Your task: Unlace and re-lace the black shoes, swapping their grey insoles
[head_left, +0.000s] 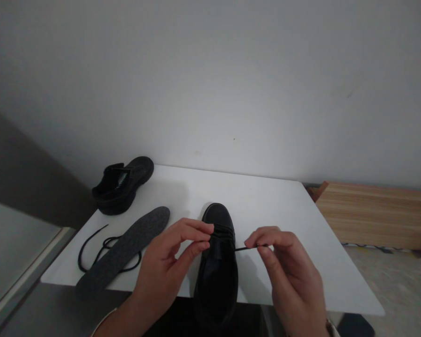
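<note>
A black lace-up shoe lies on the white table with its toe pointing away from me and its heel end reaching past the near edge. Thin black lacing crosses its upper. My right hand, right of the shoe, pinches a black shoelace that runs taut from the shoe's right side. My left hand is at the shoe's left side, thumb and fingertips brought together close to the lacing. Whatever may be between those fingertips is hidden.
A second black shoe rests at the table's back left corner. In front of it, a grey insole overlaps a loose black lace. The white table meets a wall behind. Wooden furniture stands low at the right.
</note>
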`<state>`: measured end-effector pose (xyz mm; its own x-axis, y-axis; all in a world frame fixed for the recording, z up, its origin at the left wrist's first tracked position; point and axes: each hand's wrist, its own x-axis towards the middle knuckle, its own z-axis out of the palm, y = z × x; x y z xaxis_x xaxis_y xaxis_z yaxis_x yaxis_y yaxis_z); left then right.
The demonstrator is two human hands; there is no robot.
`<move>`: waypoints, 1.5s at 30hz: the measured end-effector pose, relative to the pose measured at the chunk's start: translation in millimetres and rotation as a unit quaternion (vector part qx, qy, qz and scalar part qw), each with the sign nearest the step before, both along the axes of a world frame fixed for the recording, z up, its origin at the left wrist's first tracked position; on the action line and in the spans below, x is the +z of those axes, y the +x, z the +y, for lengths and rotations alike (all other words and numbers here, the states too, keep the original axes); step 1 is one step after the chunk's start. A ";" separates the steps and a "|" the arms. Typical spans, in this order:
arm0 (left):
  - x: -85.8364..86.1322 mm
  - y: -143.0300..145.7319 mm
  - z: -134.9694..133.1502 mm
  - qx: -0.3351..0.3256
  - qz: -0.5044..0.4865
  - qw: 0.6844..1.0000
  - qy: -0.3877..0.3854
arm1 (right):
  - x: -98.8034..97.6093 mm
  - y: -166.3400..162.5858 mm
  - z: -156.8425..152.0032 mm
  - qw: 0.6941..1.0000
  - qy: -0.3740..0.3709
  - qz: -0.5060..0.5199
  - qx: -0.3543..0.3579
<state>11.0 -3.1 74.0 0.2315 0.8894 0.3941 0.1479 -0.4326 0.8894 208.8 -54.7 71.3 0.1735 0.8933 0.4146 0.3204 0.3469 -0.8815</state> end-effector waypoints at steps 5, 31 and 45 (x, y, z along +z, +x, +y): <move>-18.0 1.9 3.2 -0.018 -0.021 0.996 -0.083 | -15.1 8.0 2.2 0.997 -0.053 0.059 -0.005; -43.4 10.3 -0.7 -0.111 0.367 0.913 0.141 | -28.1 13.1 -15.4 0.967 -0.199 -0.073 0.144; -26.9 19.4 0.9 -0.117 0.477 0.840 0.232 | -39.8 8.9 -2.1 0.990 -0.086 -0.043 0.106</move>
